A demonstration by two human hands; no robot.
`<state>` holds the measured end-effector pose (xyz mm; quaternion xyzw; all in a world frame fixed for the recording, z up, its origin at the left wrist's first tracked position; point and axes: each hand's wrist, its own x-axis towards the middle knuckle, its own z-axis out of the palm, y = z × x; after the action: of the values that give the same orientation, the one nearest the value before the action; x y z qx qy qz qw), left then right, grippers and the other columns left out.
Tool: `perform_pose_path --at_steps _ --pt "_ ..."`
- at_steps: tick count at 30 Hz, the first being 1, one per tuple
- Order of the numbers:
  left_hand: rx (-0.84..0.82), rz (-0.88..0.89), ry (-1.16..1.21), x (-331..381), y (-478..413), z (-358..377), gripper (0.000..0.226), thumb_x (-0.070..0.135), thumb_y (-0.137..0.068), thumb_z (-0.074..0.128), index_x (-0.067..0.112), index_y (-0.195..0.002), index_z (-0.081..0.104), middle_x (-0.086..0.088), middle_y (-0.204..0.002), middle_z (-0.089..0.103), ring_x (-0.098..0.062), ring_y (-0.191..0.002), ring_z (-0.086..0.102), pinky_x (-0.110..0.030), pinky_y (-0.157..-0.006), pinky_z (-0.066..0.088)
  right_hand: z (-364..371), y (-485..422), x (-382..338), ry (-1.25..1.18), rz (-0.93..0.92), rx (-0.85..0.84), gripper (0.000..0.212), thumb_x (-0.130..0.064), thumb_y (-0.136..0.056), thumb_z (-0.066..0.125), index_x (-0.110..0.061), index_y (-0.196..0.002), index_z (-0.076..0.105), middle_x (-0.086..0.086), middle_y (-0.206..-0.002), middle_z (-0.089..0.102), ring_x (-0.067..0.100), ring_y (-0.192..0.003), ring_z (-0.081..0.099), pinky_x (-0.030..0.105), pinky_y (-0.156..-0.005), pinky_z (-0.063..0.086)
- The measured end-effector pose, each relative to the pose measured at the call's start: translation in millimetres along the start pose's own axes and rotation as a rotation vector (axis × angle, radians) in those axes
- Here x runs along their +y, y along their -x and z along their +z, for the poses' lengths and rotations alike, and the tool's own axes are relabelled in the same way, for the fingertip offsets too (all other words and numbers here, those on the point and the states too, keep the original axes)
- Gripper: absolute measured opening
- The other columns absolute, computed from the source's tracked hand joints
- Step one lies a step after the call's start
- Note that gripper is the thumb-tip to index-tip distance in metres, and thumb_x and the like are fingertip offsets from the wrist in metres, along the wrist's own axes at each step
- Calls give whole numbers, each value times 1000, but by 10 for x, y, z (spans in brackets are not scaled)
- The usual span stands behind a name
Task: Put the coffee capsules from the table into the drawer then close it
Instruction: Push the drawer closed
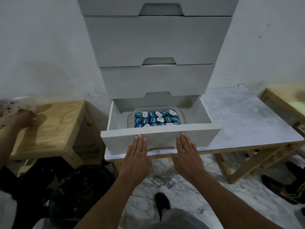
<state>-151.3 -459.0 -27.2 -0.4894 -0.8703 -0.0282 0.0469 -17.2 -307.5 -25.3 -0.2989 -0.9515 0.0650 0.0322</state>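
Grey cloth and a black shoe are seen nearest, over a marbled floor.

Head view: left hand and right hand are held flat, side by side. Fingers are straight and laid against the front panel of the drawer. Nothing is gripped by either hand.

The drawer is the lowest of a white drawer unit and is pulled well out. Drawers above it are shut. The unit is stood on a white-topped table with wooden legs.

The coffee capsules are packed lid-up in a clear plastic tub, which is set inside the open drawer toward its back. Lids are mostly blue, a few white or yellow. No capsules are seen on the table top.

A wooden stand is placed left of the table, against the wall. Another person's hand is rested on it at the far left, beside a clear vessel, which is blurred.
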Motion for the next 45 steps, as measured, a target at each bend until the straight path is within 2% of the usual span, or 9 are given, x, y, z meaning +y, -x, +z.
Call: perform_pose_path --at_steps 4,7,11,16,20,24,27,33,45 --pt "21 1 42 5 -35 30 63 44 -95 23 -2 -135 40 -24 -140 46 -35 -129 47 -47 -103 33 -5 -37 3 -1 10 -34 69 -46 -96 18 -7 -151 0 13 -159 -7 29 -148 -3 40 -115 -6" --pt "32 -12 57 -24 -50 46 67 45 -99 7 -1 -136 37 -23 -141 45 -34 -130 46 -48 -104 32 51 -52 33 15 24 -10 72 -48 -91 18 -6 -150 13 14 -159 6 30 -147 10 43 -114 2" --pt "90 42 20 -80 -39 86 62 45 -98 19 -1 -140 30 -22 -145 40 -34 -135 40 -52 -107 31 46 -65 44 87 37 22 64 -45 -93 23 -4 -137 44 17 -145 44 33 -131 46 49 -105 31" --pt "173 56 -40 -75 -207 32 67 41 -92 31 -1 -143 28 -21 -149 33 -32 -139 32 -51 -111 24 22 -63 82 94 9 76 69 -42 -99 2 -2 -135 45 19 -142 47 34 -130 47 50 -105 32" --pt "168 81 -79 -116 -367 70 61 35 -92 32 -1 -142 32 -20 -147 37 -32 -137 35 -50 -111 22 57 -130 133 123 -36 189 57 -39 -98 27 -2 -142 34 19 -148 38 34 -137 38 50 -109 26" --pt "287 190 -32 -225 -462 65 56 13 -83 67 1 -134 46 -19 -138 50 -31 -126 51 -45 -106 35 32 -296 194 146 -79 296 70 -30 -83 68 -2 -139 37 19 -145 43 36 -135 40 50 -109 24" --pt "365 198 11 -276 -528 -12 58 5 -67 80 5 -122 62 -15 -123 64 -30 -112 62 -40 -94 50 25 -400 231 144 -124 359 66 -22 -79 74 -1 -134 44 19 -138 51 38 -130 46 52 -107 28" --pt "410 184 70 -305 -676 -77 45 5 -67 79 10 -110 69 -10 -109 70 -27 -96 67 -37 -79 56 -36 -619 309 68 -169 433 58 -13 -69 83 0 -121 60 19 -121 64 38 -112 59 48 -94 52" --pt "409 184 60 -475 -1318 -175 48 4 -64 82 9 -109 69 -10 -105 71 -26 -91 67 -36 -73 58 -151 -1383 501 30 -235 509 47 -9 -70 82 -3 -114 65 16 -112 67 34 -103 63 43 -86 56"
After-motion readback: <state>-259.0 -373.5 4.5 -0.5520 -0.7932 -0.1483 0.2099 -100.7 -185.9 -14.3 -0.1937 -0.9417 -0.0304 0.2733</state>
